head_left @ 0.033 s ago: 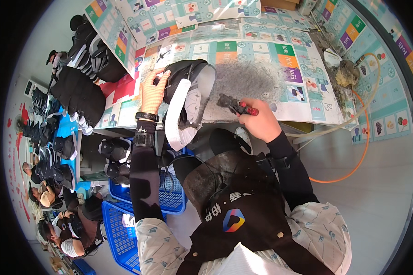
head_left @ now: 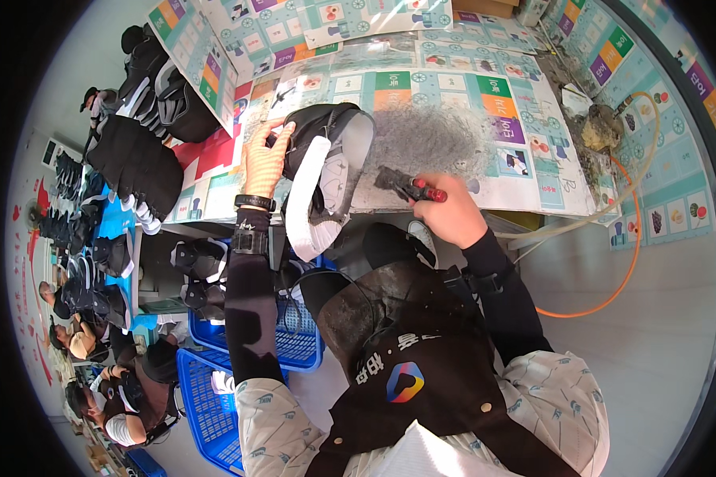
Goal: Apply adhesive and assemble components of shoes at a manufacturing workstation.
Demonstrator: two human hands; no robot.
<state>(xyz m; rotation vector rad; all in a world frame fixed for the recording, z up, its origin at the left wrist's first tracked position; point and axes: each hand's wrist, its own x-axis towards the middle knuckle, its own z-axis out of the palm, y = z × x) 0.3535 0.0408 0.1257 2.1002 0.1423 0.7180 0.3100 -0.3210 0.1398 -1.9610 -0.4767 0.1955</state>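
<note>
At the near edge of the table, my left hand [head_left: 264,163] grips a black cap [head_left: 310,135] by its left side. The cap is tilted so that its grey lining and a white inner band [head_left: 306,195] show, and the band hangs over the table edge. To the right of the cap, my right hand [head_left: 452,213] is closed round a black hand tool with red parts [head_left: 406,184]. The tool's dark, worn-looking head points left toward the cap, apart from it. Its exact kind I cannot make out.
Dark lint [head_left: 433,139] covers part of the patterned tabletop [head_left: 549,171]. Stacked black caps [head_left: 135,163] stand at the left. Blue plastic baskets [head_left: 207,405] sit below. An orange hose [head_left: 632,262] loops at the right. Several people [head_left: 123,405] sit at far left.
My right hand and the tool have shifted very slightly to the left. The cap and my left hand stay put.
</note>
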